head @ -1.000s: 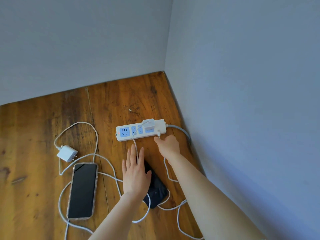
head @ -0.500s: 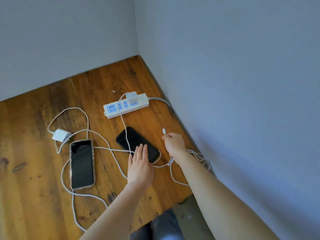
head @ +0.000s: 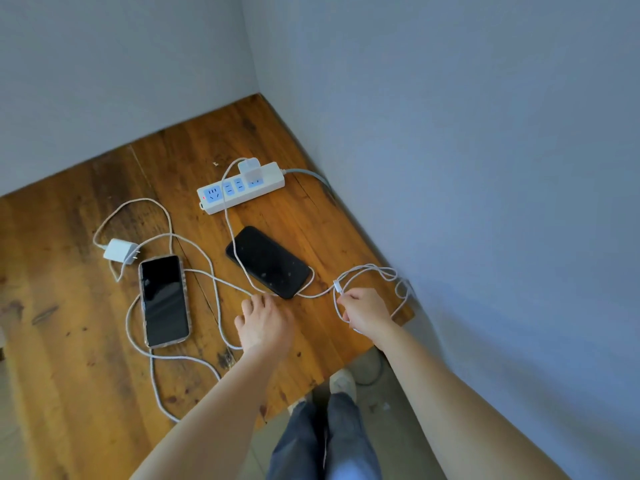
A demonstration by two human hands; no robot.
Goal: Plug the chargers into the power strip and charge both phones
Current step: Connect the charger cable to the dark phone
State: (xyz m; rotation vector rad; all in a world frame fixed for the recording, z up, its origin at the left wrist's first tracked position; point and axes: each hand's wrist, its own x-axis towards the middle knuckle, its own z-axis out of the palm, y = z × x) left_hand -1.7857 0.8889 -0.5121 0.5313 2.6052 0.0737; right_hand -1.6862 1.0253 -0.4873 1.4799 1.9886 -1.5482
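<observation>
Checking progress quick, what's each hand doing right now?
Left hand: open, empty, fingers resting on the table by the black phone.
Right hand: closed, pinching the white cable near its connector.

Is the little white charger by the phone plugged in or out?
Out. The charger lies on the table, prongs bare, away from the power strip.

Wooden table point(head: 86, 393) bearing power strip point(head: 266, 190), two phones point(head: 163, 301), loose charger point(head: 119, 250), cables point(head: 211, 282).
</observation>
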